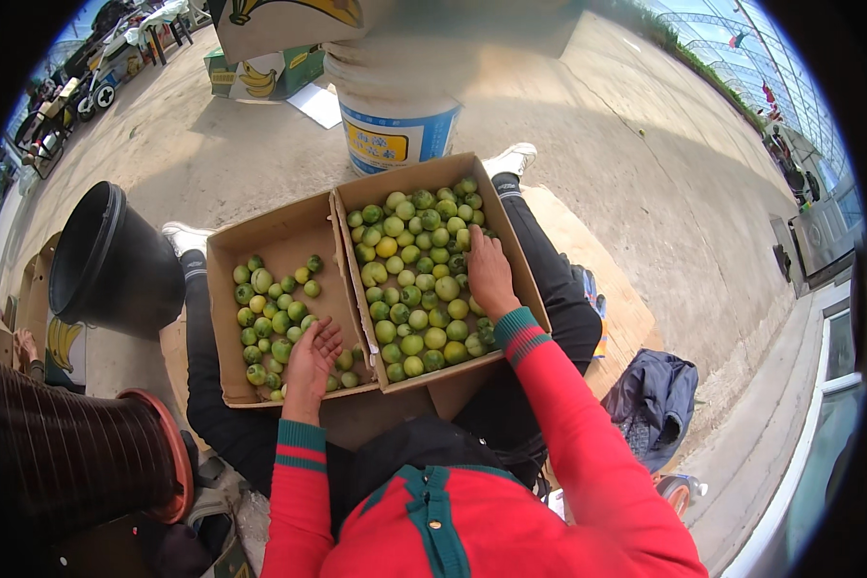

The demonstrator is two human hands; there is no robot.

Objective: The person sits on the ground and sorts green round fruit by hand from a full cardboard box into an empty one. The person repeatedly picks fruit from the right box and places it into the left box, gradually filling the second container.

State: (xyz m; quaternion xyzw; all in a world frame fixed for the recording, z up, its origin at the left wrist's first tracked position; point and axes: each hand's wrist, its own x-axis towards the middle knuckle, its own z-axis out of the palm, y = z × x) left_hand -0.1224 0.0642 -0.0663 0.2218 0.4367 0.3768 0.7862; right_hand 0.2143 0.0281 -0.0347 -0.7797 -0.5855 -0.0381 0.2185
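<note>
"Red cardigan [525,515], worn, nearest the camera. Next, black trousers [546,246], legs spread on either side of the cartons."

"Why spread?"

"Apparently to frame the load and keep it within easy reach."

"Cartons?"

"Two, open-topped, side by side: right carton [405,179], crowded; left carton [341,289], part-filled, bare cardboard showing. Then one black bucket [116,265], beyond the left leg."

"Hands?"

"Left hand [312,358]: palm turned up, fingers apart, nothing gripped, over the left carton's near side, perhaps turned so as to cup something. Right hand [489,275]: fingers reaching among the contents by the right carton's outer wall; whether clamped on one, cannot tell."

"Smallest entry?"

"Round green fruits [447,288], some yellowing, in both cartons; the walls presumably stop them rolling."
</note>
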